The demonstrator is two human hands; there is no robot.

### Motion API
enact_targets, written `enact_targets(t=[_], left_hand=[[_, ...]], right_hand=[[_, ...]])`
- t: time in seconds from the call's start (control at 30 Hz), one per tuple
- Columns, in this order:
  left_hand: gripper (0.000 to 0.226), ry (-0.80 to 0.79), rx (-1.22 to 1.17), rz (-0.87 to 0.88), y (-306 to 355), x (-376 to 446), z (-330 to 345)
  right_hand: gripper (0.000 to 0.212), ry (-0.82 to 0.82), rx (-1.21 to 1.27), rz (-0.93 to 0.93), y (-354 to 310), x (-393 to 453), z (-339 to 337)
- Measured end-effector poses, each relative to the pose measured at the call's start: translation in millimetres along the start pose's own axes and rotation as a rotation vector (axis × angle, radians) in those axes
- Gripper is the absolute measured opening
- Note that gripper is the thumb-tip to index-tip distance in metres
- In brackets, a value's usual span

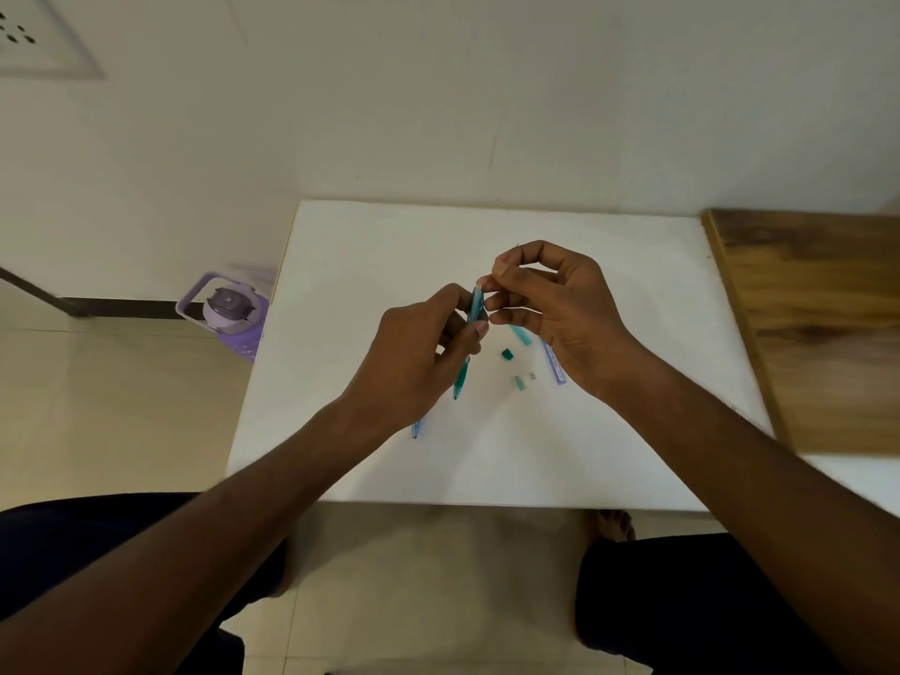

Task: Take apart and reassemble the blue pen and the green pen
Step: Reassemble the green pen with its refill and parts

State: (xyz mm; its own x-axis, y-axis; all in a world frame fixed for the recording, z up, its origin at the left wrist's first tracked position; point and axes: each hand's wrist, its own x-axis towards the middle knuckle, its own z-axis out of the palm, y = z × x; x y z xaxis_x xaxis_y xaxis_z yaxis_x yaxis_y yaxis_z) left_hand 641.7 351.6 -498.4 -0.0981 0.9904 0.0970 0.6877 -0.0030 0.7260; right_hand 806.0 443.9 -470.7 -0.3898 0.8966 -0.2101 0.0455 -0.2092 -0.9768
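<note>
Teal-green translucent pen barrel [468,341], held nearly upright at frame centre above white rectangular table [609,431]; gripped at mid-length by curled fingers and thumb of left hand [419,355], tip pointed down toward the table. Top end of barrel pinched between thumb and forefinger of right hand [555,309], remaining fingers loosely curled. Slim blue pen piece [415,428] lay on the table just below the left wrist, mostly hidden. Right of centre, loose on the table: dark green cap-like piece [507,353], small pale green piece [519,382], tiny whitish piece [532,376], teal tube [521,335] partly behind the right fingers, pale violet flat strip [555,365] beside the right palm. Purple lidded water jug [229,311] stood on the floor at left of frame; brown wooden board [818,324] at right edge.
</note>
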Motion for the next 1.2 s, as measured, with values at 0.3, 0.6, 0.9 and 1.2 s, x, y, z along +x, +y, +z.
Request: enact_targets(t=[0.3,0.6,0.9,1.2], left_hand=[[0.021,0.005,0.028,0.042,-1.6,-2.0,4.3],[0.024,0.002,0.036,0.024,0.4,-2.2,2.2],[0.027,0.007,0.036,0.020,0.4,-2.0,1.6],[0.029,-0.001,0.049,-0.019,-6.0,0.7,7.0]], right_hand=[[0.008,-0.002,-0.035,-0.015,-0.9,-1.3,-1.3],[0.003,-0.042,-0.086,-0.060,-1.2,-1.6,-2.6],[0.010,-0.039,-0.181,-0.112,-0.8,-0.6,-4.2],[0.002,-0.042,-0.115,-0.101,-2.3,-0.5,-4.4]])
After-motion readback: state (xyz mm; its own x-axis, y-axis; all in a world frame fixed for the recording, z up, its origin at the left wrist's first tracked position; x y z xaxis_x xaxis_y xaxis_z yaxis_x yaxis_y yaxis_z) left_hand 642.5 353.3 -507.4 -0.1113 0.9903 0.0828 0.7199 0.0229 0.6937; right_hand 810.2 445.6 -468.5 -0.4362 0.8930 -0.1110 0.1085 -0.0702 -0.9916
